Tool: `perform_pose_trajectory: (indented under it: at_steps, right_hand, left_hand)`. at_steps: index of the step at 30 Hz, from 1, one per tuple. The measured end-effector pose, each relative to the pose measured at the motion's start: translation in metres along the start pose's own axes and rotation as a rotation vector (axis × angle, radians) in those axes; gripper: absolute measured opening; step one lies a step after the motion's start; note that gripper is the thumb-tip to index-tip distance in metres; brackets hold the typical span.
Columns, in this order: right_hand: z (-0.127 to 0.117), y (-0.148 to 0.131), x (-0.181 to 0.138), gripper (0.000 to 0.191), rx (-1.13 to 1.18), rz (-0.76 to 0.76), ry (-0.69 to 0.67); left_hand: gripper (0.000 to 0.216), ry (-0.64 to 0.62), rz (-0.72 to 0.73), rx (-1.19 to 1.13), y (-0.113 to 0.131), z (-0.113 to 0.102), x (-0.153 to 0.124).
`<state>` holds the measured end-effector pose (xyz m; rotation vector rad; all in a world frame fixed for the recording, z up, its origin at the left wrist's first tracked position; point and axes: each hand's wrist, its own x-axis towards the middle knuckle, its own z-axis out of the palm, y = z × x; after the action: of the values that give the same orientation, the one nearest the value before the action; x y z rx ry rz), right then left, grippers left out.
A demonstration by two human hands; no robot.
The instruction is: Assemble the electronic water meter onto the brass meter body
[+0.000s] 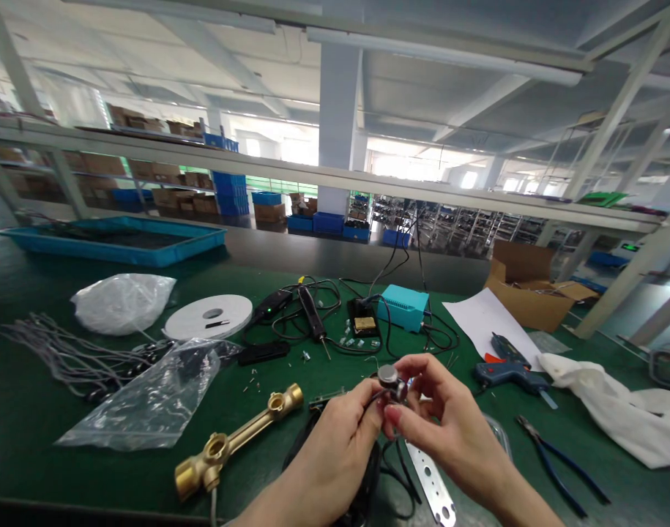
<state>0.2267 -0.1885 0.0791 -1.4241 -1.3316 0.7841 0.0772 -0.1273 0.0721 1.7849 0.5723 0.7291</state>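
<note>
My left hand (343, 432) and my right hand (441, 417) meet at the lower middle of the view. Between their fingertips is a small round silver-topped part (388, 375) with a dark cable running from it. My left fingers pinch the cable side, while my right thumb and fingers close on the other side. Below the hands lie a perforated metal strip (430, 479) and a dark object (367, 476), mostly hidden by my left arm. To the left rests a brass pipe fitting (241, 439) with two round openings and a grey cable.
Pliers (554, 465), a glue gun (513, 373) and white cloth (614, 410) lie right. Behind are a soldering iron (311, 315), teal box (403, 307) and cardboard box (524, 285). A white reel (203, 316), plastic bag (148, 399) and grey cables (60, 351) lie left.
</note>
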Motion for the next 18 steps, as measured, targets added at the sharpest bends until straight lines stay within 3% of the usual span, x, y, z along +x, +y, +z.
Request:
perform_pose_trajectory:
  at_steps: [5, 8, 11, 13, 15, 18]
  right_hand:
    - [0.001, 0.009, 0.004, 0.024, -0.006, -0.008, -0.125]
    - [0.002, 0.015, 0.004, 0.022, -0.263, -0.156, -0.032]
    - [-0.001, 0.018, 0.002, 0.012, -0.571, -0.527, 0.005]
    - [-0.005, 0.015, 0.0, 0.011, -0.725, -0.703, -0.064]
    - [-0.009, 0.008, -0.001, 0.016, -0.804, -0.752, -0.207]
    - [-0.011, -0.001, -0.004, 0.021, -0.763, -0.681, -0.387]
  left_hand:
    - [0.031, 0.11, -0.021, 0.018, -0.008, -0.001, 0.001]
    - [0.035, 0.144, -0.111, -0.116, -0.014, -0.002, 0.004]
    - [0.039, -0.021, -0.271, -0.34, -0.018, -0.009, 0.009]
    - [0.042, -0.16, -0.342, -0.374, -0.016, -0.015, 0.011]
    - [0.042, -0.253, -0.366, -0.307, -0.011, -0.021, 0.012]
    - [0.037, -0.341, -0.299, -0.128, -0.002, -0.026, 0.012]
